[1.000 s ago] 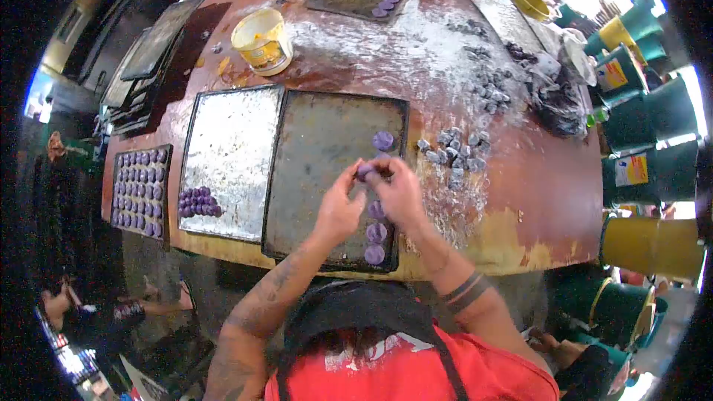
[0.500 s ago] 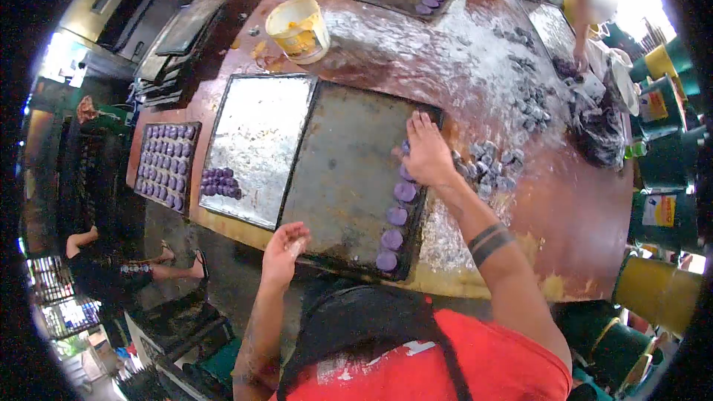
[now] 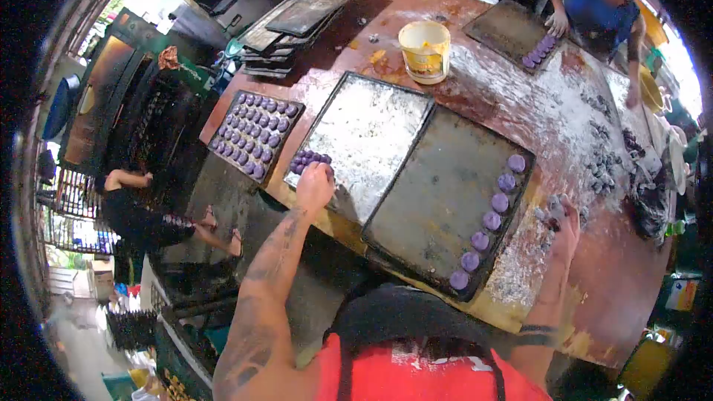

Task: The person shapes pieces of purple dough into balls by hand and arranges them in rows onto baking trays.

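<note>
My left hand (image 3: 316,187) is at a cluster of small purple balls (image 3: 304,160) on a flour-dusted tray (image 3: 375,126), its fingers closed on a purple ball at the cluster's edge. Off to the right, my right hand (image 3: 566,230) reaches down to flour-coated dough pieces (image 3: 555,208) on the table. Its fingers are closed around one of them, partly blurred. Between the hands lies a dark baking tray (image 3: 434,189), with a row of flattened purple dough rounds (image 3: 492,220) along its right side.
A smaller tray (image 3: 281,156) full of purple dough pieces sits at left. Behind stand stacked trays (image 3: 319,9) and a yellow-white bucket (image 3: 425,52). More floured pieces (image 3: 603,167) lie at right. Across the table, a co-worker (image 3: 598,11) handles another tray (image 3: 505,30).
My right hand has left the row of rounds and moved to the floured pieces at right. My left hand has gone forward to the purple balls. The view has turned.
</note>
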`<action>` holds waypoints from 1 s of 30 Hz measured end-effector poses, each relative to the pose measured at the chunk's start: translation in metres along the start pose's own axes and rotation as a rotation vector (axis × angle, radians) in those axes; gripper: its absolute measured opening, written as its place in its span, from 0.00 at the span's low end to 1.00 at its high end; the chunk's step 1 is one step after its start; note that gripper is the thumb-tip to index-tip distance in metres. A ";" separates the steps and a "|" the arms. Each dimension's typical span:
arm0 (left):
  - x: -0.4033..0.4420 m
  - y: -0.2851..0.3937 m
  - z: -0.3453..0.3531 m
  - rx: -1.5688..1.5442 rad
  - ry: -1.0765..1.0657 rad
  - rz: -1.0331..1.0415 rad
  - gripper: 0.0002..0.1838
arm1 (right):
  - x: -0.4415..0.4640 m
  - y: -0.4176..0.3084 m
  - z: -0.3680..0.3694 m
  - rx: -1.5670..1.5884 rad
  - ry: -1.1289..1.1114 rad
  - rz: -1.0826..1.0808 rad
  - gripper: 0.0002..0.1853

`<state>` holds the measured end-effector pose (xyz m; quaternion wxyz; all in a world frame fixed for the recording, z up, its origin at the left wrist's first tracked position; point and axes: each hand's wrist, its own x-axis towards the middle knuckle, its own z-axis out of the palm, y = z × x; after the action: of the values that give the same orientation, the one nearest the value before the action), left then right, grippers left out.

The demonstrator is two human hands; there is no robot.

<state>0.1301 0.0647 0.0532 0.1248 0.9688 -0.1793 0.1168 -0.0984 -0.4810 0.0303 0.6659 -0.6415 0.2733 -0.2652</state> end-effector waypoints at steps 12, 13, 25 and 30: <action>0.039 0.072 0.029 -1.420 -0.034 -0.513 0.06 | -0.102 0.003 0.140 -0.645 -0.207 -0.203 0.08; 0.038 0.097 0.023 -1.608 -0.100 -0.499 0.07 | -0.103 -0.037 0.164 -0.538 -0.269 -0.182 0.15; 0.008 0.191 -0.022 -1.786 -0.590 -0.410 0.18 | -0.124 -0.120 0.232 -0.677 -0.273 -0.736 0.15; 0.010 0.214 -0.030 -1.622 -0.616 -0.357 0.19 | -0.095 -0.096 0.195 -0.426 -0.537 -0.129 0.16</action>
<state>0.0530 -0.1234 0.1266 0.7359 0.5839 -0.0786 -0.3338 -0.0289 -0.2796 0.1340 0.5472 -0.8288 0.0966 -0.0656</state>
